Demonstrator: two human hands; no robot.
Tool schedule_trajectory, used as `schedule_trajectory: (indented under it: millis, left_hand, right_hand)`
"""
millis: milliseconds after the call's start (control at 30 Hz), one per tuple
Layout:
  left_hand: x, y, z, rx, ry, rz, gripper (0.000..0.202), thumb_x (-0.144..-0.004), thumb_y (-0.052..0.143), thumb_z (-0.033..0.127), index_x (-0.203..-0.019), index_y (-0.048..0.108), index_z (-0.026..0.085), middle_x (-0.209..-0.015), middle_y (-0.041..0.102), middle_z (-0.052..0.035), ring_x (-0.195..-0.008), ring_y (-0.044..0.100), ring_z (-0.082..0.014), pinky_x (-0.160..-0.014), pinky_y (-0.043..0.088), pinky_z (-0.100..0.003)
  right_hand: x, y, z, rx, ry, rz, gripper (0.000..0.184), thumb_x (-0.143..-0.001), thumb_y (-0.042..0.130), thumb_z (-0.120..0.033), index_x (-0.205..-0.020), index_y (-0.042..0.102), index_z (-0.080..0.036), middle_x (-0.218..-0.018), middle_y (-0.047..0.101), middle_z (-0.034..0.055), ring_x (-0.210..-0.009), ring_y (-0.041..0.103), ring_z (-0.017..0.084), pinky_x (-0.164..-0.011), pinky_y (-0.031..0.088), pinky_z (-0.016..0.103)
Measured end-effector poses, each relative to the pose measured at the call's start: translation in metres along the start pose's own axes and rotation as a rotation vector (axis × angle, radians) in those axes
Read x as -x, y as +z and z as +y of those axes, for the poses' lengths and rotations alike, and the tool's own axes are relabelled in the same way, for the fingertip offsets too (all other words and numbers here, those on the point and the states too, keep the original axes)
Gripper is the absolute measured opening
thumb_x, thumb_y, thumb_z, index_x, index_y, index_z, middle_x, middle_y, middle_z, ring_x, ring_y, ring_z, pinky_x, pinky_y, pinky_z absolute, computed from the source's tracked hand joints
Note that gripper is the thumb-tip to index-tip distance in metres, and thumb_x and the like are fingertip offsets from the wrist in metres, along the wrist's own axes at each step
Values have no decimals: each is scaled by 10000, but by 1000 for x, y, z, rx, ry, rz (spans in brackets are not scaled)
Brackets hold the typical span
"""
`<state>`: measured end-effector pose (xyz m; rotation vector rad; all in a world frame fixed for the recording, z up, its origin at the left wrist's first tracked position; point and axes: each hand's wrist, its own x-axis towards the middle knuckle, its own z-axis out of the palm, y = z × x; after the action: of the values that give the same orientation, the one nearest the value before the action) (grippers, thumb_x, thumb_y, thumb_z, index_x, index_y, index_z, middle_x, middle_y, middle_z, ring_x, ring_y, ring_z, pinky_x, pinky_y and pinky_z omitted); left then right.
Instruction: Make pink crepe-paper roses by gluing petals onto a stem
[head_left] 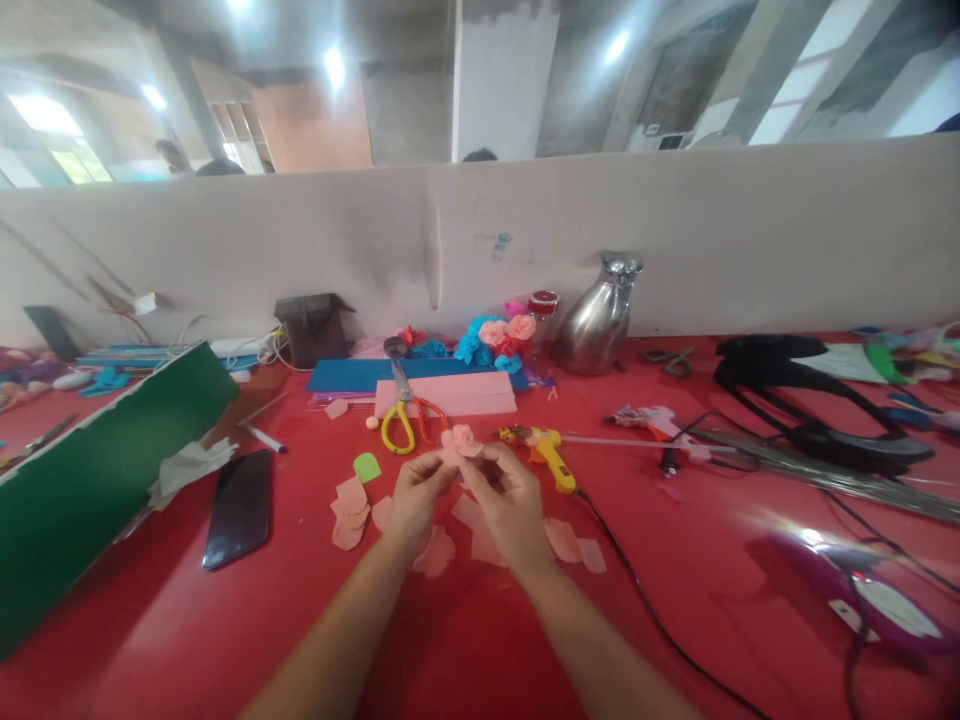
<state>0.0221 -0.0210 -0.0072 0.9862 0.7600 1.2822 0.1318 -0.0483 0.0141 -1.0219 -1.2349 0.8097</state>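
Observation:
A pink paper flower (462, 441) is pinched between the fingers of both my hands, just above the red table (300, 640). My left hand (415, 497) grips it from the left side. From the right, my right hand (511, 500) closes its thumb and fingers on the flower's lower edge. Pink paper petals (349, 515) lie loose to the left, beneath and right of my hands. Beside them is a green rounded paper piece (367, 467). Scissors with yellow and orange handles (405, 410) lie just beyond, and a yellow glue gun (551, 455) is to the right.
A green board (112, 490) stands at the left near a dark phone (238, 508). Finished paper flowers (495, 340), a steel jug (598, 315) and a brown pouch (311, 330) line the back. Black cords (645, 590) and a purple device (870, 590) occupy the right.

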Motion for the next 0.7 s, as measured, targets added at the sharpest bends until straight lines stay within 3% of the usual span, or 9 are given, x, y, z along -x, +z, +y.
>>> schedule_trajectory:
  millis: [133,333,433,533,700]
  left_hand:
    - [0,2,4,-28,22,26,199,-663,686,333,-725,687,144,-577,533,14,-543,383,-74,-545,316,-203]
    - [1,4,6,-15,29,19,144,-665,681,293,-715,693,158,-588,566,21,-560,439,-79,-578,348,-204]
    - [2,4,7,-21,36,12,118,-670,673,268,-706,689,156,-596,575,20,-570,454,-82,-588,355,-205]
    - [3,5,8,-58,38,39,123,-680,661,262,-641,665,145,-568,558,24,-557,445,-79,-585,354,-203]
    - [4,5,9,-96,43,51,111,-679,656,252,-661,666,143,-598,584,10,-598,488,-99,-611,379,-212]
  right_hand:
    - [-1,-2,0,-116,73,-48,170,-770,578,-291,-905,621,-197,-792,602,30,-714,550,154,-653,463,282]
    - [-2,-3,0,-164,82,-50,114,-756,560,-236,-809,657,-207,-544,503,-30,-591,519,134,-567,431,260]
    - [-1,-3,1,-149,66,-44,120,-761,545,-240,-797,652,-197,-595,548,-9,-628,539,148,-578,436,272]
    - [0,-4,1,-29,-26,42,113,-764,539,-214,-830,631,-204,-731,590,12,-673,541,145,-600,438,273]
    - [2,-6,0,346,-343,160,164,-754,565,-153,-881,625,-238,-811,505,16,-632,474,122,-600,443,275]
